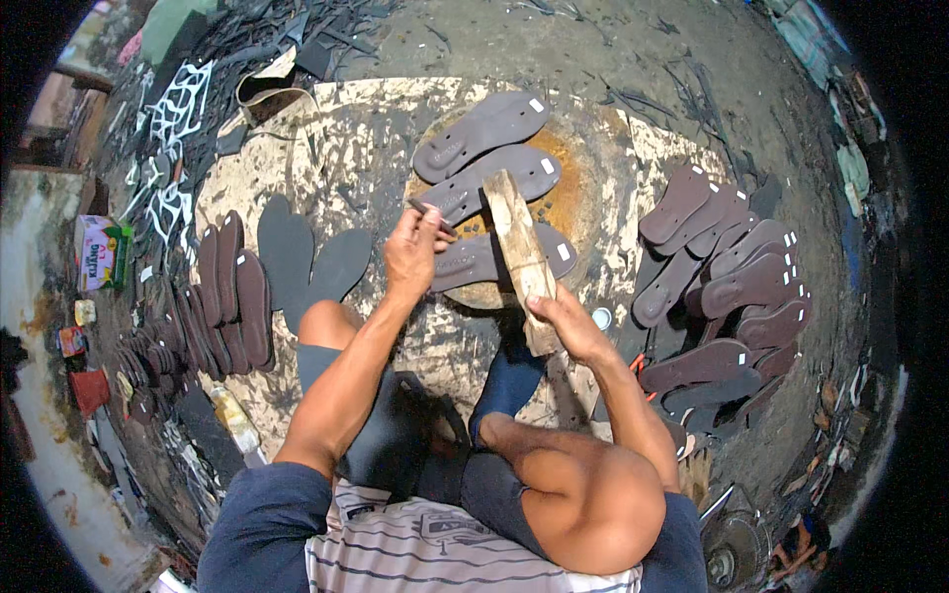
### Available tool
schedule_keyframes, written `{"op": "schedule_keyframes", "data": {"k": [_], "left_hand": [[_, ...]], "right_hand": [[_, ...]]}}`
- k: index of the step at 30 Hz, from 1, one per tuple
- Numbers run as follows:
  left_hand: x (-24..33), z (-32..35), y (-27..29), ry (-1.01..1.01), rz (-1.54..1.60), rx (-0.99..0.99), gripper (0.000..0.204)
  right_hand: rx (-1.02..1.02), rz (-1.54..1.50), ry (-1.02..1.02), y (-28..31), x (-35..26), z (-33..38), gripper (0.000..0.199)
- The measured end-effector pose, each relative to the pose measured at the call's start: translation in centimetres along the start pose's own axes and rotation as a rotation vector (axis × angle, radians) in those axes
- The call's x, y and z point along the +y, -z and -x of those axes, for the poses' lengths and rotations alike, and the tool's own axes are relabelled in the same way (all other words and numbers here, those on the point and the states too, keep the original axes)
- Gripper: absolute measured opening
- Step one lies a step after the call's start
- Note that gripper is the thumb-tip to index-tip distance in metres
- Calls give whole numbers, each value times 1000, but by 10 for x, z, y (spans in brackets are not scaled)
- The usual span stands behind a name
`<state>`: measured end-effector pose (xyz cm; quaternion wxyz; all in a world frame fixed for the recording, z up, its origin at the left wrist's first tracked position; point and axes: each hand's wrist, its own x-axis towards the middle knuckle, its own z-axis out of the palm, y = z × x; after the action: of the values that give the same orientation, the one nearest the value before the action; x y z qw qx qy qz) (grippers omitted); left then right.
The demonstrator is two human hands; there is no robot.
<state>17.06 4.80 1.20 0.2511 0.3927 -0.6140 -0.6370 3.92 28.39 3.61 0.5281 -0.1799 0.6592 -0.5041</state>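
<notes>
Three brown sandal soles with small white stickers lie before me: a far sole (pixel 484 133), a middle sole (pixel 539 170) and a near sole (pixel 467 265). They rest on a round rust-stained board (pixel 583 188). My left hand (pixel 410 257) is closed around a short, thin dark rod (pixel 427 212), just left of the middle sole; its exact kind is unclear. Gripped near its lower end by my right hand (pixel 571 321) is a rough wooden block (pixel 519 242). The block slants above the soles and hides parts of the middle and near ones.
A pile of brown soles (pixel 732 257) spreads on the right, and stacked soles (pixel 232 287) stand left. Dark grey sole-shaped sheets (pixel 287 252) lie nearer. Black scraps (pixel 326 40) and white cut-out webbing (pixel 180 104) are at far left. A small white round lid (pixel 602 318) sits beside my right hand.
</notes>
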Motion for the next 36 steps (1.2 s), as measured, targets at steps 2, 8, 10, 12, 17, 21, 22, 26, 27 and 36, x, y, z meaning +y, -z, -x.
{"op": "schedule_keyframes", "data": {"k": [2, 8, 10, 12, 17, 21, 22, 26, 27, 36], "left_hand": [[-6, 15, -1, -56, -206, -90, 30], [4, 15, -1, -127, -397, -87, 23], [1, 17, 17, -220, -484, -36, 21], [1, 19, 12, -354, -501, -29, 19], [-32, 15, 4, -675, -681, -162, 21], [-23, 11, 10, -726, -747, -71, 24], [-15, 1, -1, -494, -360, 56, 25], [2, 10, -9, -62, 23, -15, 30], [-3, 25, -5, -71, -148, -82, 30], [-10, 51, -2, -370, -557, -132, 21]], "right_hand": [[-17, -136, -92, -1, -12, 7, 45], [7, -124, 89, 0, -134, 61, 41], [173, -42, 264, -23, -186, 86, 50], [254, -30, 516, -28, -183, 110, 52], [15, 537, 448, -4, -1, 40, 53], [-220, -95, -126, -2, -3, 33, 61], [-174, -75, -85, 6, 4, 34, 59], [-34, -71, -94, -3, 36, 34, 45], [-52, -158, -128, -6, 31, 39, 44], [-134, -283, -91, 5, -116, 97, 45]]}}
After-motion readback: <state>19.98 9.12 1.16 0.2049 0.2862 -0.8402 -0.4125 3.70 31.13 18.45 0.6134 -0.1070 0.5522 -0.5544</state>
